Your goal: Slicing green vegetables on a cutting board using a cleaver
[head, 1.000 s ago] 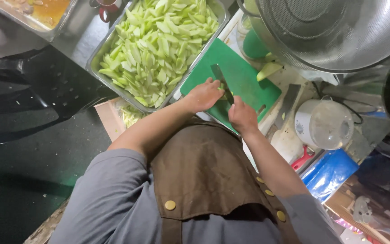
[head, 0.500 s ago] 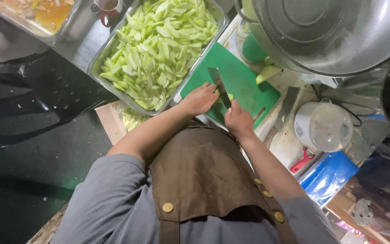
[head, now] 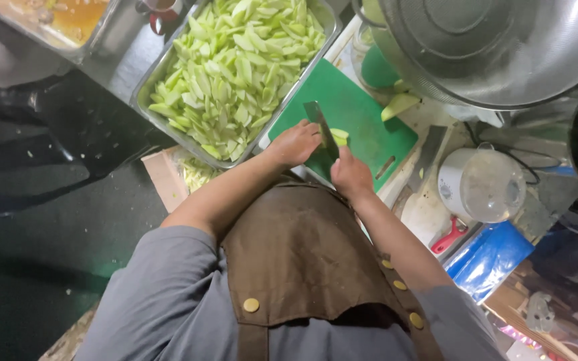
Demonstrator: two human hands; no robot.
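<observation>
A knife (head: 320, 127) is gripped by the right hand (head: 350, 175), fingers wrapped on the handle; its blade rests on a pale green vegetable piece (head: 339, 136) lying on the green cutting board (head: 362, 127). The left hand (head: 296, 142) is curled beside the blade. A slip could nick those fingers; pieces could be pushed off the board.

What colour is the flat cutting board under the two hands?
The cutting board is green, seen best in the head view.
</observation>
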